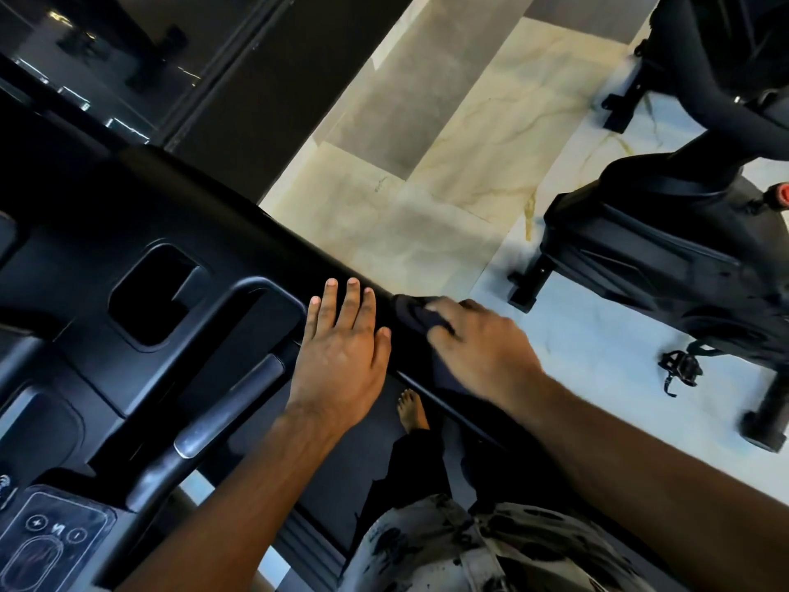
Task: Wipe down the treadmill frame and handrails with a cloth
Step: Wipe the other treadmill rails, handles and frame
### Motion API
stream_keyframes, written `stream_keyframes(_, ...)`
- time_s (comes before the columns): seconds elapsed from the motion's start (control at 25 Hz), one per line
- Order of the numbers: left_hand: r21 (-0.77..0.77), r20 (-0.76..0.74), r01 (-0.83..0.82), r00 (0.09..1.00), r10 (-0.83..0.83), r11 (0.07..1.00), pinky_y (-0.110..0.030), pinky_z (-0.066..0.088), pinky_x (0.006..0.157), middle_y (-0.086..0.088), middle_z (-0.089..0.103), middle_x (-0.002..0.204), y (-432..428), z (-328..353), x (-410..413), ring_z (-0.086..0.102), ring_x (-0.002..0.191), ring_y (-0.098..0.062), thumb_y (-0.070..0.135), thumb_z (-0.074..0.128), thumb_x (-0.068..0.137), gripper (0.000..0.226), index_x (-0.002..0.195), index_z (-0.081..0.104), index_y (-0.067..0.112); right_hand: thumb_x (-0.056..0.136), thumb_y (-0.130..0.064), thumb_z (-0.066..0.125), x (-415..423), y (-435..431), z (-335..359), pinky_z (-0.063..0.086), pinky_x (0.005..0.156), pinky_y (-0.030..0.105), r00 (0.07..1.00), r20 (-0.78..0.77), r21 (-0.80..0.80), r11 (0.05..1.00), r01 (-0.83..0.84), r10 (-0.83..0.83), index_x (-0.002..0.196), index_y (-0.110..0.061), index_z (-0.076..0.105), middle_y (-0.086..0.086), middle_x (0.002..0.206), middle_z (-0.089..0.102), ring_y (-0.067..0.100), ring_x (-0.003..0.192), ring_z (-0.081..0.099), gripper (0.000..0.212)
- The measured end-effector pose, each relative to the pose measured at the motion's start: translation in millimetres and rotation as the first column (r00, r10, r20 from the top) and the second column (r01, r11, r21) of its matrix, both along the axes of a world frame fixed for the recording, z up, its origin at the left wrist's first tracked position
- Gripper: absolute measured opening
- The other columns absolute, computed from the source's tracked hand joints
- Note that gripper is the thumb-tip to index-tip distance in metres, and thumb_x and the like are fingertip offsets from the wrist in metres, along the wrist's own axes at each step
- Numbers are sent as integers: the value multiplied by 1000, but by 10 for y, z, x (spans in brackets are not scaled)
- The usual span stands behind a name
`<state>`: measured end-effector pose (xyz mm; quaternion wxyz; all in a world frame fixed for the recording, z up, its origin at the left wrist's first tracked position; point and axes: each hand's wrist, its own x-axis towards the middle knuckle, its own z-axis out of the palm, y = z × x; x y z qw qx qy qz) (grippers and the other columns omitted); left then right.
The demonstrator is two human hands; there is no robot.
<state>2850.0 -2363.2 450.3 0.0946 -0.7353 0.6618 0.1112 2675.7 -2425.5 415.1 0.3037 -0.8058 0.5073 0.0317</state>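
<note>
**Dark cloth pressed to the treadmill's side rail**

The person stands on the treadmill belt [337, 467], one bare foot [412, 414] showing at about 6 o'clock from the hands. The black handrail [316, 254] runs across the middle of the view from 10 o'clock down to 4 o'clock. The left hand [341, 352] lies flat on it near the centre, fingers straight and slightly spread, gripping nothing. Just beside it, at 3 o'clock, the right hand [482, 348] has its fingers curled over a dark cloth [416, 314] and holds it against the rail; the hand is a little blurred. The cloth's front edge pokes out toward the left hand's thumb, close to it.

At 9 o'clock sits the console [106, 215] with a recessed pocket, and a grip bar [230, 414] with a metal plate slants toward 7 o'clock, where a button panel [55, 536] shows. An exercise bike [666, 249] stands on the marble floor [427, 164] at 2 o'clock.
</note>
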Motion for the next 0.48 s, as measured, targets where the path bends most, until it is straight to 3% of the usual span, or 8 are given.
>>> stream_keyframes(0.04, 0, -1, -1, 1000, 1, 1000, -45, 2, 123, -11, 14, 162, 9, 1, -19, -1, 151, -30, 47, 2, 93, 73, 153, 20, 10, 100, -37, 42, -80, -147, -15, 50, 90, 40, 989, -127, 120, 991, -63, 78, 132, -25, 52, 5, 128, 56, 36, 111, 60, 35)
stream_keyframes(0.12, 0, -5, 3, 1000, -3, 1000, -44, 0, 122, -10, 13, 162, 27, 13, -48, -1, 151, -29, 47, 2, 93, 73, 154, 19, 10, 103, -35, 36, -170, -274, -111, 51, 94, 44, 986, -164, 231, 973, 0, 39, 125, -18, 56, 8, 126, 60, 35, 111, 60, 34)
stream_keyframes(0.2, -4, -4, 7, 1000, -7, 1000, -44, 1, 122, -10, 15, 162, 62, 19, -81, 0, 151, -29, 47, 2, 93, 73, 153, 20, 10, 103, -37, 34, -167, -30, 24, 49, 94, 43, 995, -90, 115, 993, -25, 36, 130, -24, 56, 4, 128, 59, 34, 114, 58, 37)
stream_keyframes(0.28, -3, -6, 19, 1000, -19, 1000, -44, 1, 123, -10, 13, 162, 91, 12, -119, -1, 151, -29, 46, 3, 94, 72, 153, 19, 10, 98, -44, 37, -164, 122, 17, 50, 92, 44, 994, 108, -44, 999, -17, 22, 132, -35, 54, 2, 127, 60, 32, 113, 59, 39)
stream_keyframes(0.32, 3, -12, 23, 1000, -23, 1000, -44, 0, 123, -10, 12, 163, 99, 6, -135, -3, 151, -29, 46, 4, 94, 71, 154, 18, 10, 96, -46, 36, -263, 56, -42, 50, 90, 43, 997, 34, -66, 995, -74, 76, 128, -34, 56, 3, 125, 62, 32, 111, 60, 40)
stream_keyframes(0.4, 18, -19, 27, 999, -27, 999, -43, -3, 122, -9, 9, 163, 119, 7, -165, -6, 150, -28, 47, 3, 94, 70, 154, 15, 12, 99, -41, 34, -410, -137, -143, 49, 88, 41, 982, -175, 177, 983, -45, 76, 123, -22, 57, 8, 126, 62, 34, 113, 60, 38)
stream_keyframes(0.48, 19, -24, 47, 999, -46, 999, -43, -4, 122, -8, 8, 163, 142, 6, -204, -7, 150, -28, 48, 1, 93, 71, 154, 14, 13, 103, -36, 34, -438, -51, -98, 46, 87, 41, 983, -184, 190, 980, 63, -27, 128, -20, 56, 8, 128, 60, 35, 115, 59, 37)
